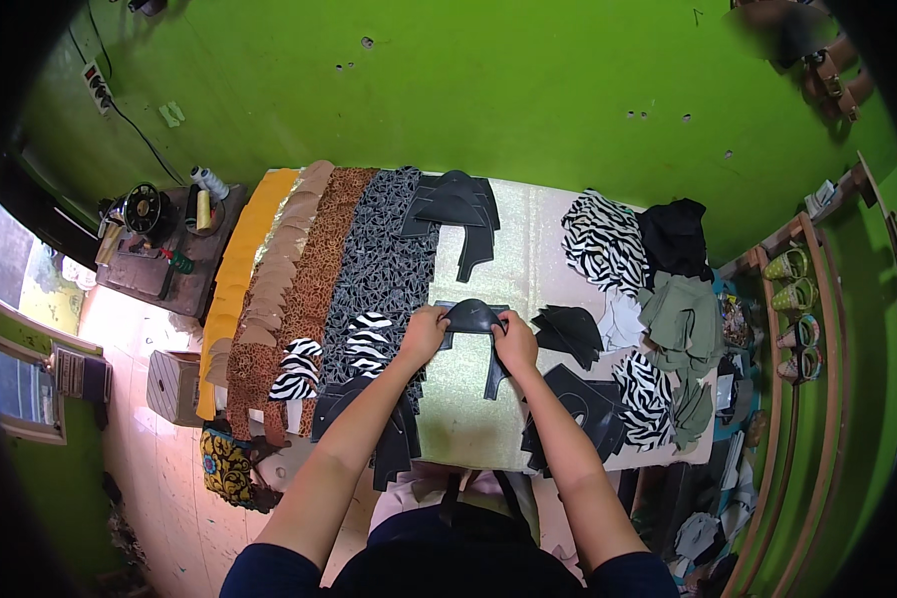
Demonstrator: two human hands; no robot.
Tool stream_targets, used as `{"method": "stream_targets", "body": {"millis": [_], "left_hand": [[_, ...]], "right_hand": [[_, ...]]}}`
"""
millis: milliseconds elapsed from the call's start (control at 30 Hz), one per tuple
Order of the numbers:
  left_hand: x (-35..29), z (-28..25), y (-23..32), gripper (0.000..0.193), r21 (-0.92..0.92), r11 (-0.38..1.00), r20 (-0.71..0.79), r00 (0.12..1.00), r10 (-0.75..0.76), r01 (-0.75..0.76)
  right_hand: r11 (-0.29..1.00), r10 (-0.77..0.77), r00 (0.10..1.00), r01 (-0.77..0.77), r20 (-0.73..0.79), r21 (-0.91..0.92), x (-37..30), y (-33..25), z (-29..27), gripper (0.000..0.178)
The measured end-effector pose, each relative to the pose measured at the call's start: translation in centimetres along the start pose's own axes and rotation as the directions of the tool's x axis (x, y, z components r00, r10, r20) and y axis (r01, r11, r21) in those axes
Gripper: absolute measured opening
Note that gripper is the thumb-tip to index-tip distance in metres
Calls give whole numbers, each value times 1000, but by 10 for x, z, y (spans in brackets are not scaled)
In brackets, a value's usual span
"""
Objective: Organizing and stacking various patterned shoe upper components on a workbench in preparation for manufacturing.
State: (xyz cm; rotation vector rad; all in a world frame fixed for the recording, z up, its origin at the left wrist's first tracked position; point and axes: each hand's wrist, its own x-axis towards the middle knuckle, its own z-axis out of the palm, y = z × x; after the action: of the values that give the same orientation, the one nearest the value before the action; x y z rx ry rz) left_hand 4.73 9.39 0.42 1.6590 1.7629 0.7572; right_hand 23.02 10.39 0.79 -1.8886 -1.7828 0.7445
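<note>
Over the middle of the table (508, 424), a black leather-like shoe upper piece (471, 316), with a domed top part and a strip hanging down, is held at both sides. My left hand (425, 335) is closed on its left edge. On the opposite edge my right hand (515, 344) has its fingers closed too. Just right of that hand lies a fanned stack of small black pieces (571, 334). Similar black uppers (453, 204) are piled at the far side. More black pieces lie near the front, by my right forearm (580, 404) and partly under my left forearm (409, 384).
Overlapping rows of yellow (231, 284), leopard-print (319, 259) and grey patterned pieces (387, 239) cover the table's left. Zebra-print (603, 239) and olive pieces (683, 319) are heaped right. A sewing machine (148, 209) stands far left; a sandal rack (812, 399) is at right.
</note>
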Motion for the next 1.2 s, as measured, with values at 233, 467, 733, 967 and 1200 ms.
{"method": "stream_targets", "body": {"millis": [233,467,733,967,1200], "left_hand": [[0,4,-7,30,110,989,91,991,93,-103],[8,0,-4,41,379,864,30,937,348,-332],[37,-41,21,38,55,982,381,913,145,-179],[96,-73,23,40,-177,982,37,997,69,-61],[149,-79,-27,43,-27,993,-248,963,107,-118]], "right_hand": [[991,-104,962,80,-250,-107,-6,1,4,34],[990,70,997,-71,-11,-123,13,5,-3,39],[776,-81,888,-228,452,588,46,4,-47,29],[630,-57,964,-167,260,758,103,-27,-35,29],[831,-88,989,137,-117,539,150,-63,32,41]]}}
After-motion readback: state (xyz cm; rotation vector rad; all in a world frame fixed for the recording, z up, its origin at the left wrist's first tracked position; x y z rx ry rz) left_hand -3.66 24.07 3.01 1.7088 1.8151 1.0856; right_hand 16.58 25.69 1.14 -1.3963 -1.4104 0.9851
